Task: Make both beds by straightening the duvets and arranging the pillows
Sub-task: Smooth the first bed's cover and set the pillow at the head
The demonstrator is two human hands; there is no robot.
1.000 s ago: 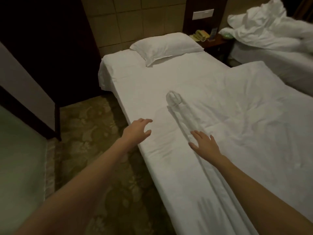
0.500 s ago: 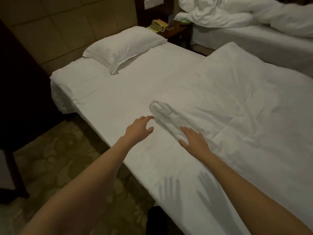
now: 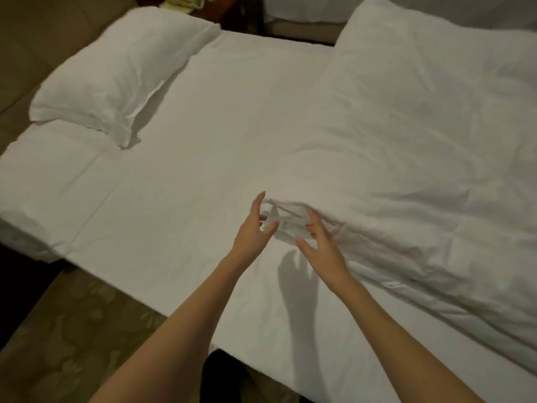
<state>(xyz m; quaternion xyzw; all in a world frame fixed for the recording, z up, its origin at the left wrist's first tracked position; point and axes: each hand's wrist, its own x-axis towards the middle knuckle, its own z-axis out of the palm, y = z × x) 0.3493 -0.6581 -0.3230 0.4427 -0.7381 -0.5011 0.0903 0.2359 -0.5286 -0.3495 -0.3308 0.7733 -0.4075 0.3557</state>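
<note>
Flanking one duvet (image 3: 406,158) corner, two spread hands, left hand (image 3: 252,231), right hand (image 3: 321,248), one pillow (image 3: 116,71)

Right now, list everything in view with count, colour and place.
pillow: one, white, head of the near bed, upper left
bed sheet: one, white, bare across the mattress middle
duvet: one, white, rumpled on the right half, its near corner bunched between the hands
carpet: patterned, brownish, lower left floor
second bed: one, white, top edge, mostly cut off
left hand: fingers spread at the duvet corner
right hand: fingers spread at the duvet corner
</note>
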